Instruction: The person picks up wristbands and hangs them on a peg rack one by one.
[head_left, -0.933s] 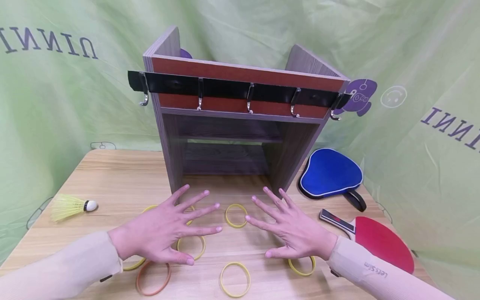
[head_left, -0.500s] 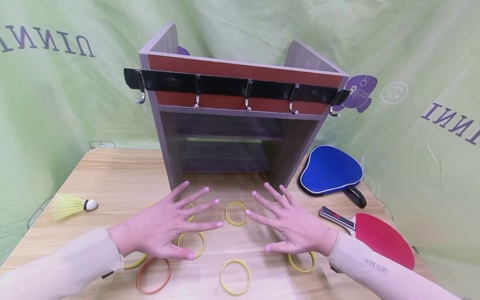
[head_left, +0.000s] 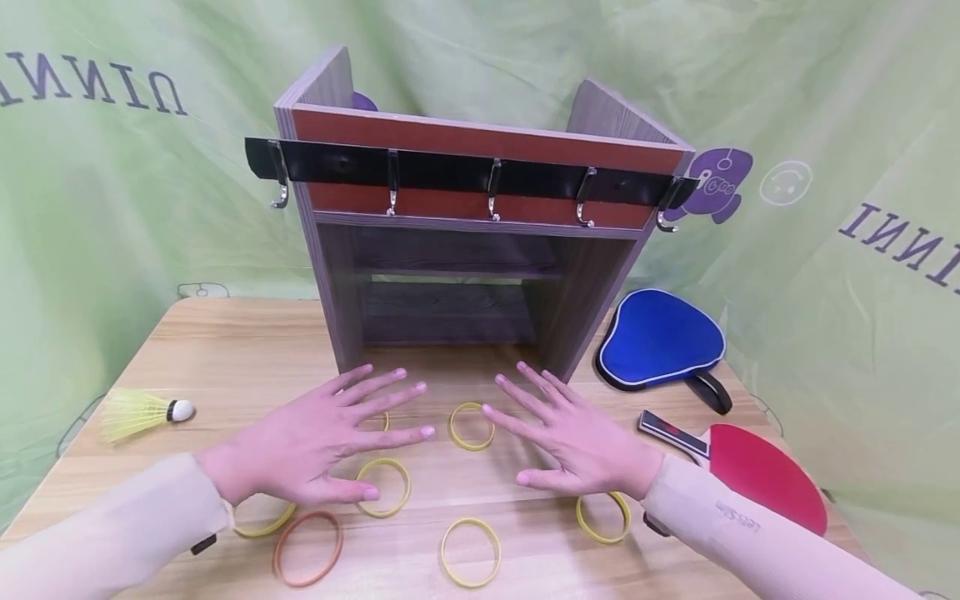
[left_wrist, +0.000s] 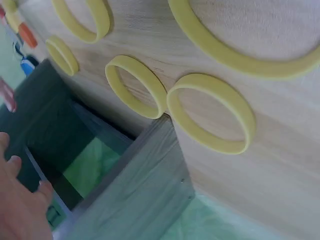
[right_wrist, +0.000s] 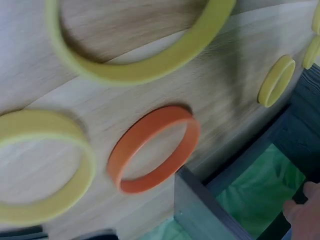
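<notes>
In the head view, my left hand (head_left: pixel 318 450) is held over the left part of the table, fingers spread, holding nothing. My right hand (head_left: pixel 581 443) hovers to the right in the same way. Below and between them lie several flat yellow rings, among them a front one (head_left: pixel 443 553); part of the left group is hidden by my left hand. An orange ring (head_left: pixel 340 546) sits below my left thumb. Another orange ring (right_wrist: pixel 131 145) shows in the right wrist view, with yellow rings about it. Several yellow rings (left_wrist: pixel 127 63) lie on wood in the left wrist view.
A grey wooden shelf (head_left: pixel 327 292) stands beyond my hands, with a black strip (head_left: pixel 442 173) of metal hooks across its front. A shuttlecock (head_left: pixel 142 414) lies left. At right are a blue paddle case (head_left: pixel 660 340) and a red table tennis paddle (head_left: pixel 765 475).
Both hands have shifted slightly left and stay spread. More of the yellow rings near my left thumb and wrist is uncovered. The head view has tilted a little; the objects stay put.
</notes>
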